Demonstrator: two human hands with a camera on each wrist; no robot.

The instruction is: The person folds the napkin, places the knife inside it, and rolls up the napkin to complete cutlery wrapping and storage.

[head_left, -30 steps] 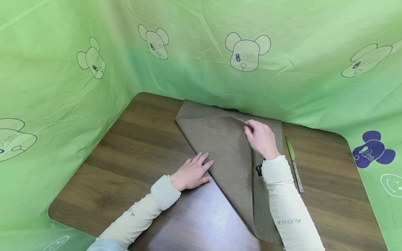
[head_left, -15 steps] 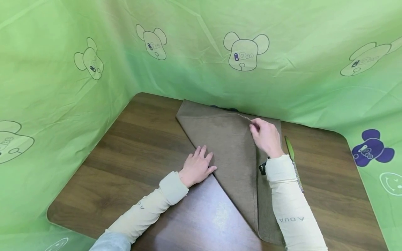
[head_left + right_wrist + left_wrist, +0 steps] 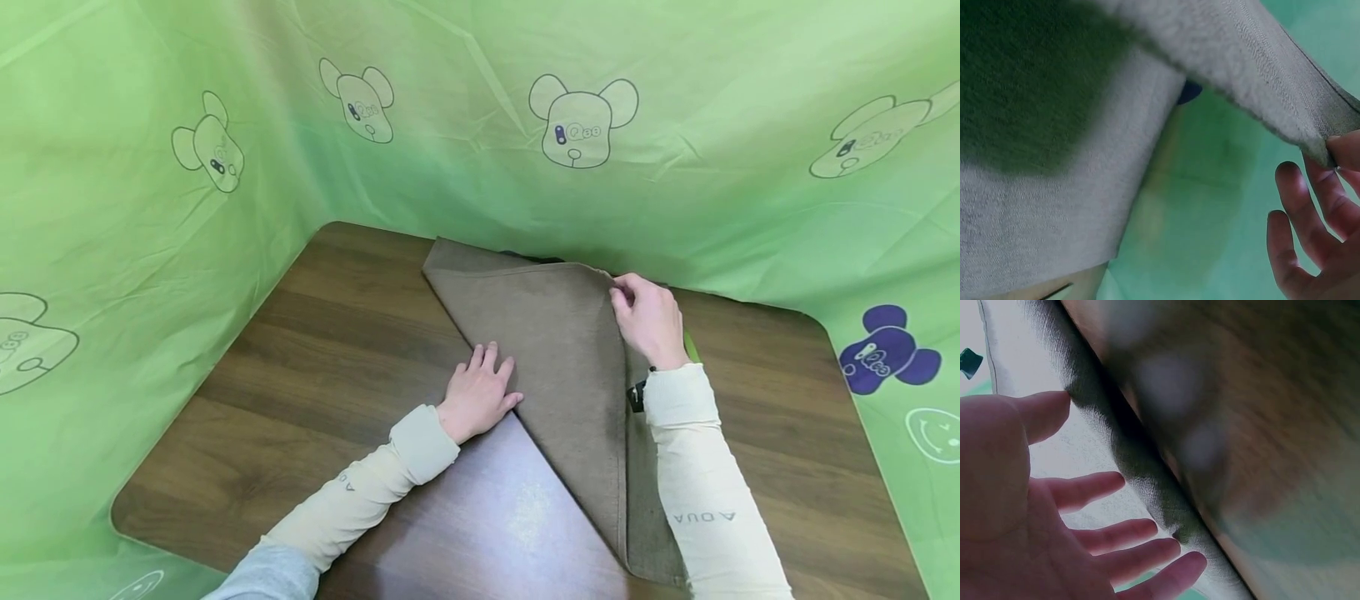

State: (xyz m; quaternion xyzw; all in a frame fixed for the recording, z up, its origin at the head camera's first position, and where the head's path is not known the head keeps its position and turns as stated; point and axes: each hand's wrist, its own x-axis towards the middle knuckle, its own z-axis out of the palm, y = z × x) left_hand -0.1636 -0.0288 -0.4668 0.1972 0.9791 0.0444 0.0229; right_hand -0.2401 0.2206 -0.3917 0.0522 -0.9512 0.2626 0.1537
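A brown cloth (image 3: 558,358) lies folded over on the wooden table, its slanted fold running down toward the front. My left hand (image 3: 478,398) rests at that fold with fingers straight and spread. In the left wrist view the fingertips (image 3: 1110,481) touch the folded edge (image 3: 1147,481). Between thumb and fingers, my right hand (image 3: 651,321) pinches the corner of the upper layer near the back of the table. The right wrist view shows this pinched corner (image 3: 1316,147) raised above the lower layer (image 3: 1079,225), with the other fingers loose.
Beyond the right wrist, the green blade of a knife (image 3: 690,347) shows; its handle is hidden behind the sleeve. Green printed curtains (image 3: 480,183) stand close along the far and side edges of the wooden table (image 3: 300,367).
My right hand has moved right and slightly back, carrying the cloth's corner so the upper layer covers more of the lower. My left hand has shifted slightly up and right along the fold.
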